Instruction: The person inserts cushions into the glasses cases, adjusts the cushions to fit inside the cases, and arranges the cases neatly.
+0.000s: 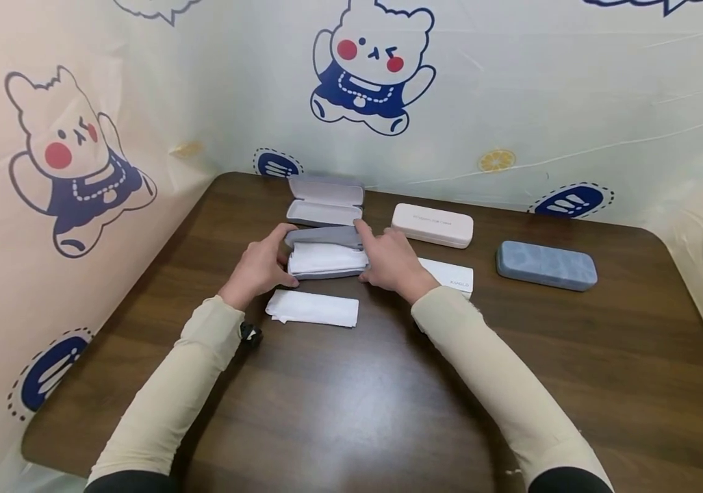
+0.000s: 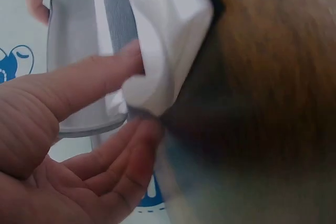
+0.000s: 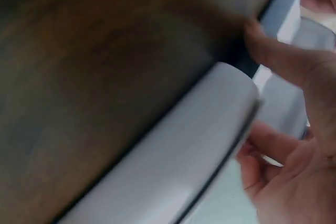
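Note:
A grey glasses case (image 1: 324, 237) with its lid part-way up lies between my two hands, and a folded white cloth (image 1: 328, 258) fills it. My left hand (image 1: 255, 270) grips the case's left end, thumb at the front corner and fingers toward the lid. At the other end my right hand (image 1: 393, 261) holds it the same way, thumb low in front, a finger by the lid. In the left wrist view the cloth (image 2: 181, 24) bulges beside the thumb. Nearer the front, a second folded white cloth (image 1: 314, 309) lies flat on the table.
Behind stands another glasses case (image 1: 326, 211), wide open. To the right are a pale pink case (image 1: 432, 224), a white case (image 1: 450, 275) partly hidden by my right hand, and a blue case (image 1: 546, 266). A printed curtain (image 1: 511, 82) borders the brown table (image 1: 351, 404).

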Demonstrator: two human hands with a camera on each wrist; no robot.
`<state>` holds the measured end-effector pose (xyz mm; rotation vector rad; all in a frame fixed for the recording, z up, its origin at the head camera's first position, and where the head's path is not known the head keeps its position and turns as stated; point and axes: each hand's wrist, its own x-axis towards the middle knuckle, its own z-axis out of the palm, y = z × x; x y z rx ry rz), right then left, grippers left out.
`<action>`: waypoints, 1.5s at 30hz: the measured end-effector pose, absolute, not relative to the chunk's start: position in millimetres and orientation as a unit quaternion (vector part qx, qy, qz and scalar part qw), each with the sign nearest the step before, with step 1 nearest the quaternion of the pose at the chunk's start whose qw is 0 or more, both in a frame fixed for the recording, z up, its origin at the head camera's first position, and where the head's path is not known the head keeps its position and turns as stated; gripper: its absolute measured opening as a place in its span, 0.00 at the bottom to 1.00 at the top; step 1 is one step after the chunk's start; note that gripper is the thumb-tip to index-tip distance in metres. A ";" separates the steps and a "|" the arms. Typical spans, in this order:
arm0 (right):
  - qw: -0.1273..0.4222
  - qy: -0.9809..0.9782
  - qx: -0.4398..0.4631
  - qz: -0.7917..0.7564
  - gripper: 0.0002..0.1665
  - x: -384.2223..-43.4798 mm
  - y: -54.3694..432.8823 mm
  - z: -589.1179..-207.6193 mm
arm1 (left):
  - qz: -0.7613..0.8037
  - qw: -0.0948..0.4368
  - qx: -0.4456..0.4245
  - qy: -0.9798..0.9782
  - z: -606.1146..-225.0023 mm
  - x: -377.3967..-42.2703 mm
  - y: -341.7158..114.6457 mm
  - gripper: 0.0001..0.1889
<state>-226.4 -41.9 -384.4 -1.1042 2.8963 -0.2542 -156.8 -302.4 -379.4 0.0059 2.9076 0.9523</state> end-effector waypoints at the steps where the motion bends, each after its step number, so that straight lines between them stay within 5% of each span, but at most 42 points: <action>1: 0.013 0.931 -0.356 -0.083 0.62 -226.2 -42.9 -385.1 | 0.313 0.039 0.002 0.949 -379.4 -157.9 -301.6 0.54; 11: -0.001 0.927 -0.361 -0.105 0.51 -223.4 -41.7 -387.1 | 0.338 0.026 0.008 0.941 -382.6 -161.5 -302.4 0.49; 19: -0.083 0.932 -0.347 -0.069 0.35 -207.9 -45.5 -392.5 | 0.323 0.002 0.053 0.945 -387.8 -160.8 -305.7 0.37; 35: -0.100 0.928 -0.357 -0.042 0.21 -194.0 -45.3 -379.8 | 0.314 0.033 0.029 0.948 -368.9 -142.9 -316.9 0.34; 41: -0.148 0.909 -0.376 -0.100 0.11 -182.4 -38.1 -370.6 | 0.311 0.047 0.024 0.949 -360.1 -124.5 -329.0 0.25; 45: -0.133 0.905 -0.385 -0.120 0.08 -172.6 -36.6 -368.3 | 0.301 0.080 0.044 0.949 -361.6 -117.3 -333.8 0.20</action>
